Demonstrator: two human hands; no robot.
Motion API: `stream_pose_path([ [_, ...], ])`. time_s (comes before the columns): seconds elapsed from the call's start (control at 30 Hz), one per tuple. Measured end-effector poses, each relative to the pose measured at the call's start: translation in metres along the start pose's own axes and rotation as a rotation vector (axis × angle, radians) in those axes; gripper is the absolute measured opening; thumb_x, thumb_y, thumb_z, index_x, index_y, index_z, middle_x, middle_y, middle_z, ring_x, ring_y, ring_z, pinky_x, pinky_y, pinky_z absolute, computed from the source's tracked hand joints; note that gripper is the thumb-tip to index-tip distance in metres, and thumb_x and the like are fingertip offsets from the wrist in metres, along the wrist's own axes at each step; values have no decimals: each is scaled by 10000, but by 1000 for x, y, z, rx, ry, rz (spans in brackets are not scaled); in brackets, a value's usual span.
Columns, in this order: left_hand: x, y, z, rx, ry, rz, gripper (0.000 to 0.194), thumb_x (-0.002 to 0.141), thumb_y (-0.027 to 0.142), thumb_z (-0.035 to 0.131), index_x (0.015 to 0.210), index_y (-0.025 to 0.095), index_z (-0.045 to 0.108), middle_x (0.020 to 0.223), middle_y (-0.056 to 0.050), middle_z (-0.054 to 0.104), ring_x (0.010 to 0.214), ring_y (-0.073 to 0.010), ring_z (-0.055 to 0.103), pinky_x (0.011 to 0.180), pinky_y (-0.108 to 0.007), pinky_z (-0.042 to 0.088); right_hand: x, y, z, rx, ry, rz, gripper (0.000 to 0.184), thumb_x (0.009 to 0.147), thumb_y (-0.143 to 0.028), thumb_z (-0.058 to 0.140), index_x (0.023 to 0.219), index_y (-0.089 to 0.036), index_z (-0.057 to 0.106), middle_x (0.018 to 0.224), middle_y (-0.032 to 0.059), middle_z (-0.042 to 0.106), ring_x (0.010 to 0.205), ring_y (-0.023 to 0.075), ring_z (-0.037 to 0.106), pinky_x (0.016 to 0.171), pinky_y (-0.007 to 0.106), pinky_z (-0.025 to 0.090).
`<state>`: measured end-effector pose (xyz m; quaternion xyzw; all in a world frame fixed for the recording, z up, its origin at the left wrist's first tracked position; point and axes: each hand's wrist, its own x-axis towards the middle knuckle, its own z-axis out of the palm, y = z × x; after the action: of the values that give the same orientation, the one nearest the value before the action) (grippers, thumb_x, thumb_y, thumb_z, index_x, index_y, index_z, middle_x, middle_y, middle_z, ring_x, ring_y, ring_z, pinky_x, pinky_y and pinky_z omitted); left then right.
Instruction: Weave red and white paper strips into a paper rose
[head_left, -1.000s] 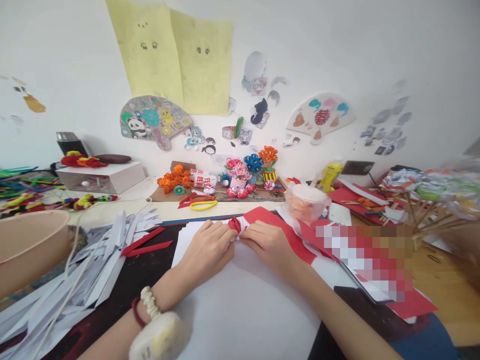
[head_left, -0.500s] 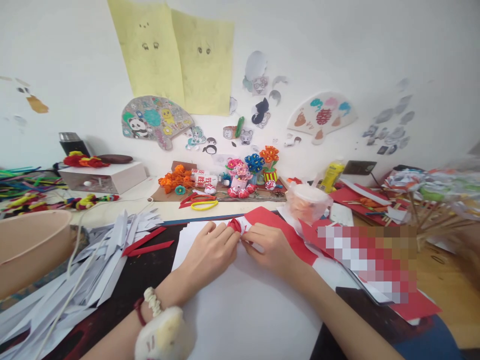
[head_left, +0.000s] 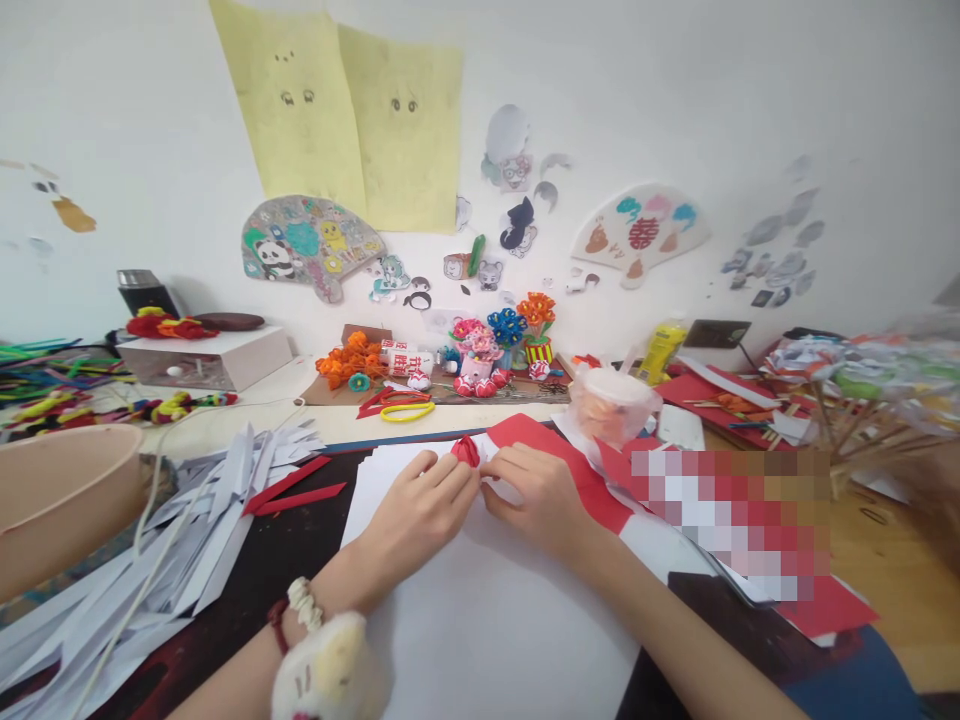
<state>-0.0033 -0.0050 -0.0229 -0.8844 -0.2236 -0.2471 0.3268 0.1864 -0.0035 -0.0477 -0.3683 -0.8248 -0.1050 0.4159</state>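
Note:
Both hands meet over a stack of white paper sheets (head_left: pixel 480 620). Between their fingertips is a small rounded piece of folded red paper (head_left: pixel 466 451), its lower part hidden by the fingers. My left hand (head_left: pixel 427 505) has its fingers curled around the near side of this piece. My right hand (head_left: pixel 536 490) pinches at its right edge, thumb and fingertips close together. A large red paper sheet (head_left: pixel 570 480) lies just beyond the right hand. A plush toy (head_left: pixel 330 670) hangs at my left wrist by a cream scrunchie.
White paper strips (head_left: pixel 202 530) are heaped at left, with red strips (head_left: pixel 300 485) beside them and a beige tub (head_left: pixel 67 500) nearby. Yellow-handled scissors (head_left: pixel 407 411) and flower pots (head_left: pixel 480 360) stand behind. A lidded plastic cup (head_left: pixel 611 405) and red papers are at right.
The red paper piece has turned between my fingers. More of its red folds show, and the white part beside it is now mostly covered. Both hands stay almost in place.

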Motion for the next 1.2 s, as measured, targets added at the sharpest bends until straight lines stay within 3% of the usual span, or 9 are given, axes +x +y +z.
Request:
stream_pose_path([
  [0.23, -2, 0, -4, 32, -28, 4, 269, 966, 56, 385, 810, 151, 582, 748, -32, 575, 695, -175, 457, 678, -339, 318, -2, 2, -1, 29, -96, -78, 232, 900, -145, 471, 705, -171, 593, 618, 17, 569, 568, 136, 465, 540, 261, 285],
  [0.6, 0, 3, -4, -10, -84, 114, 392, 984, 20, 293, 742, 145, 575, 702, -42, 538, 693, -190, 444, 679, -350, 308, -2, 6, -2, 27, -195, -160, 232, 852, -53, 459, 681, -175, 557, 650, 12, 576, 588, 134, 452, 543, 278, 244],
  [0.73, 1, 4, -4, -53, -130, 56, 356, 975, 14, 306, 790, 148, 580, 754, -52, 566, 725, -199, 457, 688, -353, 312, -1, 7, -3, 36, -200, -177, 264, 859, -49, 446, 652, -175, 551, 632, 11, 561, 564, 130, 441, 538, 277, 241],
  [0.83, 0, 4, -2, -128, -151, -43, 287, 977, 41, 352, 846, 158, 579, 801, -42, 595, 747, -194, 472, 710, -354, 310, 0, 7, -4, 83, -201, -106, 273, 869, -47, 434, 664, -174, 562, 636, 12, 566, 576, 133, 451, 538, 266, 263],
  [1.0, 0, 5, 2, -178, -79, -190, 189, 987, 164, 458, 828, 181, 558, 769, -17, 613, 739, -192, 480, 696, -356, 293, 0, 5, -5, 151, -199, 17, 225, 887, -69, 462, 768, -173, 622, 677, 12, 578, 620, 137, 497, 542, 245, 295],
  [1.2, -1, 6, 4, -143, -101, -133, 196, 989, 127, 437, 848, 182, 562, 783, -20, 599, 746, -185, 488, 694, -349, 314, -1, 4, -6, 140, -201, 5, 212, 854, -39, 474, 747, -176, 596, 686, 12, 574, 616, 134, 500, 534, 238, 295],
])
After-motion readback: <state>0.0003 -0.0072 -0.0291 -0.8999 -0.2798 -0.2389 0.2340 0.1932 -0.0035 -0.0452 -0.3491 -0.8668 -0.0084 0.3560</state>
